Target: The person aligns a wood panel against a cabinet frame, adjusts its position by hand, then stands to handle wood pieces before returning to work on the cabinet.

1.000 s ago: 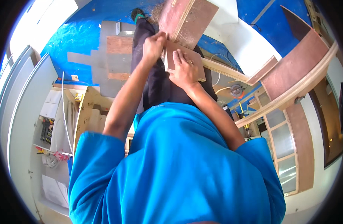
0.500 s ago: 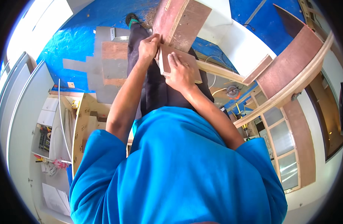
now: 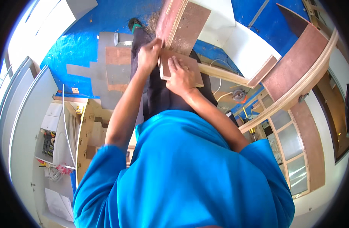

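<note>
A small, thick plywood piece (image 3: 189,64) with a brown face and pale edges lies at the near end of a larger brown plywood board (image 3: 190,28), above my dark-trousered legs. My right hand (image 3: 181,78) rests on the small piece with its fingers stretched out flat on the face. At the left edge of that piece, near the corner where the larger board meets it, my left hand (image 3: 148,56) has its fingers closed together. It is slightly blurred, and whatever its fingertips hold is hidden.
A blue sheet (image 3: 72,41) covers the floor, with sawdust beyond the boards. White panels (image 3: 246,41) stand ahead right, beside a curved wooden frame (image 3: 307,83). A round-bladed power tool (image 3: 239,94) lies right. Shelves with tools (image 3: 49,143) and a wooden box (image 3: 87,131) are left.
The small plywood piece and both hands appear slightly lower and to the left, while the whole view has shifted a little. My left hand stays closed at the piece's left edge, now blurred.
</note>
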The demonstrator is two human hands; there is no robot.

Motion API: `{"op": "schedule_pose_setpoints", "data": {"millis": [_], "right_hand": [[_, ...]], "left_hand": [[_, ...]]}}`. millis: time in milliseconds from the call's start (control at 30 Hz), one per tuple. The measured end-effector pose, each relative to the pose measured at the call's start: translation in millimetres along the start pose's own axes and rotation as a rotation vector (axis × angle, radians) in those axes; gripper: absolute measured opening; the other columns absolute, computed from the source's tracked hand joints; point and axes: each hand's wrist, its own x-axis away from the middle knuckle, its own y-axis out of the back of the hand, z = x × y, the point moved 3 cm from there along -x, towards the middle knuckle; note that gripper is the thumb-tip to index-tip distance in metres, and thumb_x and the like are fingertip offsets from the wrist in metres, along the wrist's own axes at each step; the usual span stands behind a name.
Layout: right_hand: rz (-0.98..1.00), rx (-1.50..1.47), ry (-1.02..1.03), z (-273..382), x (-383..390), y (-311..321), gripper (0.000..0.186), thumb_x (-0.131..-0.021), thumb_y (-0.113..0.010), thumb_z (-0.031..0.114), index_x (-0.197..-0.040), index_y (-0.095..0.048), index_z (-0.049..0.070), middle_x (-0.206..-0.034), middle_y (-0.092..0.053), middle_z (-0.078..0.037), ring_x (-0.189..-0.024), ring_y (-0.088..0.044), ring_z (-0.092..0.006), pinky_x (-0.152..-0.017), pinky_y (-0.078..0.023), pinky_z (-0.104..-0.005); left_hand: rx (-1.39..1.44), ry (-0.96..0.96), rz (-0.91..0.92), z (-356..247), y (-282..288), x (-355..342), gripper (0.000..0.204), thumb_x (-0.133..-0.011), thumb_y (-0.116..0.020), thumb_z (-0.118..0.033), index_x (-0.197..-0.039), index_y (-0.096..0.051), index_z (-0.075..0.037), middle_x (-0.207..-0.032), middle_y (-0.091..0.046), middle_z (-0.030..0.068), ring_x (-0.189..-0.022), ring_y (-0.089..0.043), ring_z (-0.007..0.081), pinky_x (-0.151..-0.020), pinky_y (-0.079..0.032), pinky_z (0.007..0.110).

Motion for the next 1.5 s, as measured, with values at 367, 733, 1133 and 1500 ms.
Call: {"op": "schedule_pose_setpoints", "data": {"millis": [367, 733, 1133, 1500], "right_hand": [[0.015, -0.049, -0.018, 4.2, 4.2, 8.3, 0.065, -0.072, -0.067, 0.016, -0.133, -0.057, -0.001, -0.138, -0.060, -0.022, -0.123, -0.061, -0.0399, -0.096, -0.052, -0.0524], [-0.055, -0.039, -0.004, 0.7, -0.9, 1.1, 0.062, -0.072, -0.067, 0.017, -0.130, -0.057, -0.002, -0.137, -0.060, -0.022, -0.121, -0.061, -0.0399, -0.092, -0.052, -0.0533], [-0.038, -0.020, -0.018, 0.3, 7.3, -5.8, 0.069, -0.072, -0.071, 0.019, -0.136, -0.053, -0.001, -0.139, -0.057, -0.021, -0.124, -0.059, -0.0397, -0.096, -0.051, -0.0550], [-0.083, -0.075, 0.008, -1.0, 0.8, -0.3, 0.067, -0.070, -0.070, 0.017, -0.133, -0.056, -0.002, -0.136, -0.060, -0.023, -0.120, -0.062, -0.0371, -0.094, -0.053, -0.0514]], "left_hand": [[-0.143, -0.074, -0.066, -11.4, -2.4, -1.6, 0.041, -0.092, -0.054, -0.033, -0.126, -0.069, -0.015, -0.099, -0.069, 0.0263, -0.094, -0.070, 0.0407, -0.080, -0.054, 0.040], [-0.142, -0.044, 0.003, -29.8, 7.9, 54.5, 0.042, -0.094, -0.055, -0.024, -0.133, -0.064, -0.008, -0.094, -0.068, 0.0294, -0.086, -0.073, 0.0221, -0.080, -0.054, 0.036], [0.005, 0.161, 0.113, -45.2, 24.5, 123.8, 0.042, -0.099, -0.058, -0.023, -0.136, -0.060, -0.003, -0.106, -0.067, 0.0324, -0.101, -0.070, 0.0175, -0.084, -0.054, 0.035], [0.181, 0.063, 0.038, -28.4, 24.7, 136.4, 0.044, -0.096, -0.057, -0.020, -0.137, -0.061, -0.003, -0.075, -0.066, 0.0070, -0.072, -0.059, 0.0074, -0.069, -0.052, 0.027]]}}
